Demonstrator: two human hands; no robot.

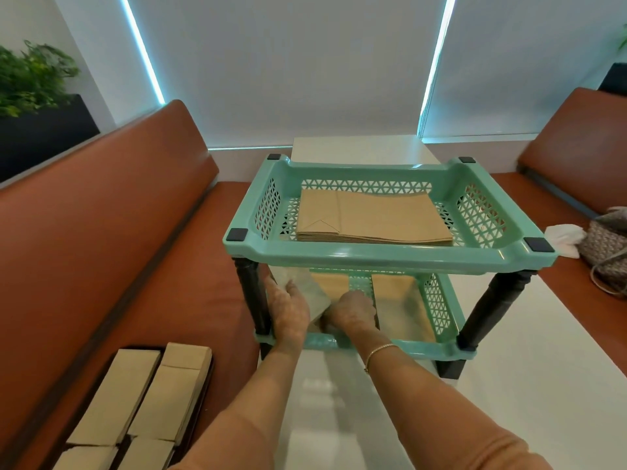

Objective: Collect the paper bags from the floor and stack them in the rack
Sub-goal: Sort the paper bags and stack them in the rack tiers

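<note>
A mint-green two-tier rack [390, 257] with black legs stands on a white table [543, 368]. Its top tray holds a flat stack of brown paper bags [373, 217]. In the lower tray lie more brown paper bags [397, 300]. Both my hands reach into the lower tray at its left side. My left hand [288, 310] holds a pale folded paper bag [308, 293], thumb on top. My right hand [353, 312] rests on the same bag's right edge, fingers curled over it. More folded bags [142, 405] lie in rows on the bench seat at lower left.
Orange-brown upholstered benches [101, 232] flank the table left and right. A patterned handbag [607, 245] and white crumpled tissue [565, 237] sit on the right bench. A plant in a dark planter [30, 76] stands behind the left bench. Window blinds fill the background.
</note>
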